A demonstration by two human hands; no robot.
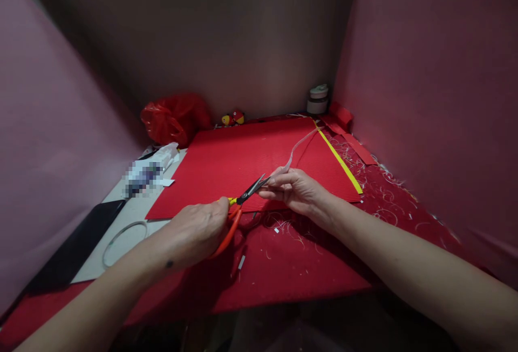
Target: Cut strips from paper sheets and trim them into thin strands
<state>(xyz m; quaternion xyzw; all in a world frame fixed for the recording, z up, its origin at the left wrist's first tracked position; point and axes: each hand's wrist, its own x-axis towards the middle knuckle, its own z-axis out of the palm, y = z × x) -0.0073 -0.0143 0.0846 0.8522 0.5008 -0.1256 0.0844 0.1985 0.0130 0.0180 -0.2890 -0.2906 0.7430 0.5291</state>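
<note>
My left hand (204, 228) is wrapped round the orange and yellow handles of a pair of scissors (233, 228). The blades are parted and point up to the right, towards the fingers of my other hand. A thin, pale translucent ribbon (293, 153) is pinched in my right hand (297, 189). Its far end trails up and right to the top of a yellow strip. Whether the blades touch the ribbon I cannot tell. Beneath both hands lies a red ribbed sheet (243, 163), with the yellow strip (339, 158) along its right edge.
Loose threads and white scraps (276, 230) litter the red cloth (283, 276). On the left are a dark flat object (81, 246), a hoop (106, 249) and a plastic packet (164, 157). A red bag (174, 117), small toy (233, 119) and round container (318, 101) stand behind.
</note>
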